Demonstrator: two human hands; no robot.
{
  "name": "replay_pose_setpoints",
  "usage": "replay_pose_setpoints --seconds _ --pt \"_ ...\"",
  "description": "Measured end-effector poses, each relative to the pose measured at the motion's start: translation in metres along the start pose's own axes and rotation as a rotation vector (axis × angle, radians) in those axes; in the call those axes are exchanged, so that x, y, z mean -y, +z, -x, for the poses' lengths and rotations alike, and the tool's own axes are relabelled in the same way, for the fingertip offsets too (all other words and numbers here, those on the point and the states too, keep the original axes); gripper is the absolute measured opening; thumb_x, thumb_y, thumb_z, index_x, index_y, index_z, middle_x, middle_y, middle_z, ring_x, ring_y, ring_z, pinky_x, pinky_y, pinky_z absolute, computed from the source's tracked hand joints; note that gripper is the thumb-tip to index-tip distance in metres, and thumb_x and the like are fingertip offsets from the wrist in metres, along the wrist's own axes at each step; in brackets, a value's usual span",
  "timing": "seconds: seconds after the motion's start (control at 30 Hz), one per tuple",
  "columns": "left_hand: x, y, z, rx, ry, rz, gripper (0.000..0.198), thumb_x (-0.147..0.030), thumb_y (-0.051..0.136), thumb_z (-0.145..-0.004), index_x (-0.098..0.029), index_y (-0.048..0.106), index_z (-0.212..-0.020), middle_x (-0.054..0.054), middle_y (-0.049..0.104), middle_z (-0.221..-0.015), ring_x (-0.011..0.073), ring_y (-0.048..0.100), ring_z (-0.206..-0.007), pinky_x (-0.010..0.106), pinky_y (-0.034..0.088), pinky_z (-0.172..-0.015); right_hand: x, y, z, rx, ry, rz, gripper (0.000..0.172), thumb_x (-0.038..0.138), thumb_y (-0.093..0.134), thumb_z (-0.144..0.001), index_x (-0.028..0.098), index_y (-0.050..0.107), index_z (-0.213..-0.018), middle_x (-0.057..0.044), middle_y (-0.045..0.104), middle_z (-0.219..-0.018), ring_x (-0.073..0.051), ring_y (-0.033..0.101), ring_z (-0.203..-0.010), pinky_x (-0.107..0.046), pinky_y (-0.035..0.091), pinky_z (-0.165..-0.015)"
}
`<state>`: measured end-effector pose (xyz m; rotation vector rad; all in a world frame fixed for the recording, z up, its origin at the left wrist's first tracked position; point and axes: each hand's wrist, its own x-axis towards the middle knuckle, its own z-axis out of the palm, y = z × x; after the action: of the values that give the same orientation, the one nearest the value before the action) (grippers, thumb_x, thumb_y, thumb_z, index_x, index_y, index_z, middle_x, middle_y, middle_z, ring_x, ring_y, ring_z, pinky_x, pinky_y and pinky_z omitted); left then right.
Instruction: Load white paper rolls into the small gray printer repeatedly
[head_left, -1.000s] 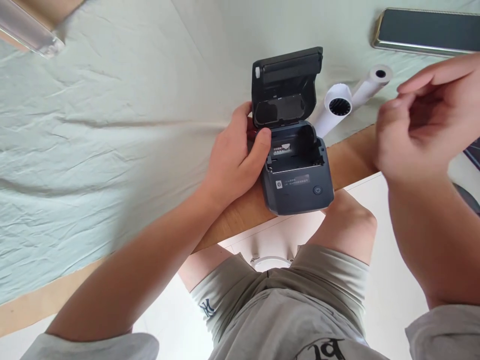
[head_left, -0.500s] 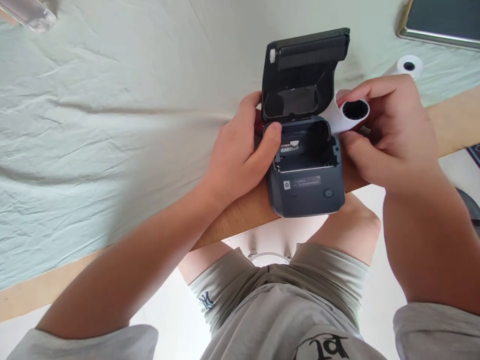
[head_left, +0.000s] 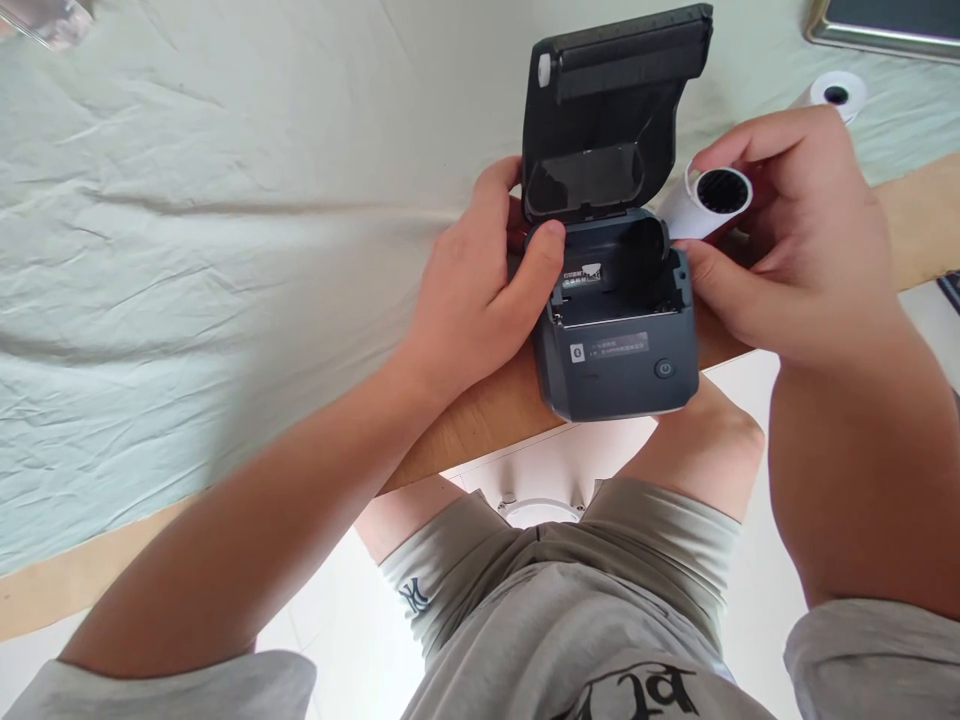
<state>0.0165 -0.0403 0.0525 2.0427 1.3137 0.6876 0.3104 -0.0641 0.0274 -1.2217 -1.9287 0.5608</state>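
A small dark grey label printer (head_left: pixel 619 360) stands at the table's front edge with its lid (head_left: pixel 611 100) swung up and its paper bay empty. My left hand (head_left: pixel 472 300) grips the printer's left side, thumb on the bay's rim. My right hand (head_left: pixel 795 240) is closed round a white paper roll (head_left: pixel 709 200) with a dark hollow core, held just right of the open bay and touching the printer's right side.
A pale green wrinkled cloth (head_left: pixel 187 250) covers most of the wooden table (head_left: pixel 480 420). A second white paper roll (head_left: pixel 832 95) lies at the far right, a dark tablet (head_left: pixel 885 25) behind it. A clear object (head_left: pixel 45 20) sits at the top left corner.
My right hand came down from the right, took hold of the nearer paper roll and brought it against the printer's right side. My left hand stayed on the printer.
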Motion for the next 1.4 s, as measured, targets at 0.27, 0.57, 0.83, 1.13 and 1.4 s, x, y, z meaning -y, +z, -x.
replay_pose_setpoints --seconds 0.27,0.57,0.83,1.13,1.4 --pt "0.008 0.002 -0.002 -0.005 0.036 -0.001 0.057 -0.060 0.049 -0.118 -0.028 0.058 -0.165 0.007 0.086 -0.131 0.0333 0.078 -0.120 0.054 0.063 -0.108 -0.007 -0.003 0.004 0.018 -0.002 0.090 0.052 0.051 0.084 -0.104 0.039 0.064 -0.151 -0.006 0.072 -0.131 -0.017 0.074 -0.106 -0.038 0.069 -0.085" --pt "0.038 0.010 -0.008 -0.034 0.213 0.063 0.052 -0.061 0.054 -0.125 -0.027 0.060 -0.164 0.006 0.085 -0.122 0.0276 0.077 -0.109 0.046 0.063 -0.097 -0.009 -0.005 0.006 -0.018 -0.007 0.070 0.056 0.039 0.083 -0.105 0.037 0.069 -0.159 -0.005 0.079 -0.132 -0.014 0.076 -0.100 -0.032 0.064 -0.079" --pt "0.039 0.013 -0.010 -0.045 0.242 0.117 0.050 -0.060 0.054 -0.122 -0.027 0.061 -0.159 0.007 0.086 -0.121 0.0297 0.076 -0.105 0.046 0.059 -0.092 -0.011 -0.006 0.008 -0.024 -0.050 0.169 0.061 0.031 0.079 -0.104 0.039 0.070 -0.164 -0.007 0.078 -0.138 -0.016 0.075 -0.104 -0.036 0.064 -0.085" --pt "0.041 0.015 -0.011 -0.039 0.216 0.113 0.054 -0.065 0.054 -0.123 -0.028 0.060 -0.162 0.008 0.086 -0.127 0.0293 0.075 -0.109 0.047 0.057 -0.098 -0.024 -0.009 0.006 -0.036 -0.068 0.180 0.070 0.052 0.095 -0.101 0.048 0.075 -0.167 -0.008 0.075 -0.136 -0.021 0.072 -0.110 -0.046 0.067 -0.102" --pt "0.026 0.010 -0.008 -0.035 0.149 0.150 0.054 -0.065 0.054 -0.125 -0.024 0.063 -0.158 0.009 0.085 -0.122 0.0307 0.079 -0.112 0.048 0.060 -0.103 0.027 0.005 -0.008 -0.297 -0.296 -0.086 0.051 0.061 0.096 -0.102 0.034 0.085 -0.143 -0.002 0.084 -0.121 -0.015 0.077 -0.099 -0.035 0.062 -0.083"
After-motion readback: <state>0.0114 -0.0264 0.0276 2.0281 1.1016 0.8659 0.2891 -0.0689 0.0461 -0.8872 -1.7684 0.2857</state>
